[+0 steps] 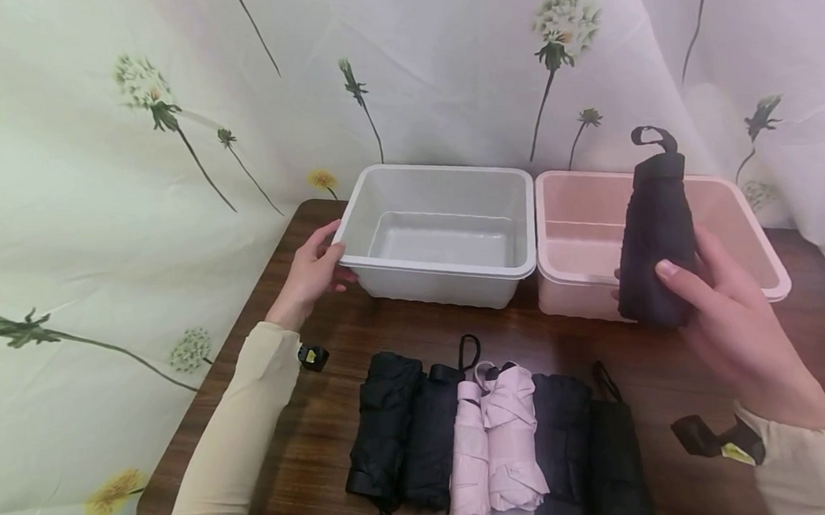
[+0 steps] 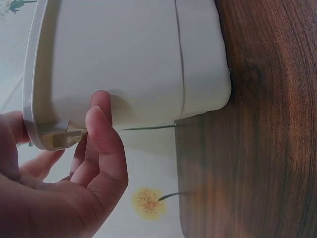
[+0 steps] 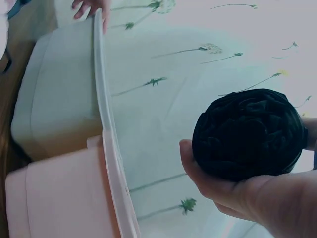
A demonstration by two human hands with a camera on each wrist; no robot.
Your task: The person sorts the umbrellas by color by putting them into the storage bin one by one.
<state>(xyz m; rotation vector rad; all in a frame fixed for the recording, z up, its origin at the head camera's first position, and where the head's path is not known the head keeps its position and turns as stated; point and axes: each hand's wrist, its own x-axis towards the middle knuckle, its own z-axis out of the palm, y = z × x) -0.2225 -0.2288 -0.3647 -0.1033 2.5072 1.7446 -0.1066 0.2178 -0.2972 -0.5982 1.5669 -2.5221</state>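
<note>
My right hand [image 1: 736,324] holds a folded black umbrella [image 1: 656,242] upright, its wrist loop at the top, in front of and above the pink bin [image 1: 776,295]. In the right wrist view the round end of the umbrella [image 3: 247,134] faces the camera, with fingers beneath it. At the left corner of the white bin [image 1: 441,267], my left hand [image 1: 310,272] grips the rim. The left wrist view shows bent fingers [image 2: 106,144] under that rim, against the outer wall. Inside the white bin only its bare floor shows; the umbrella and hand hide part of the pink bin.
A row of folded umbrellas lies along the table [image 1: 309,429] before the bins: black ones [image 1: 383,425] at the left, two pink ones [image 1: 512,440] in the middle, more black ones [image 1: 619,457] at the right. A flowered cloth [image 1: 443,66] hangs behind the table.
</note>
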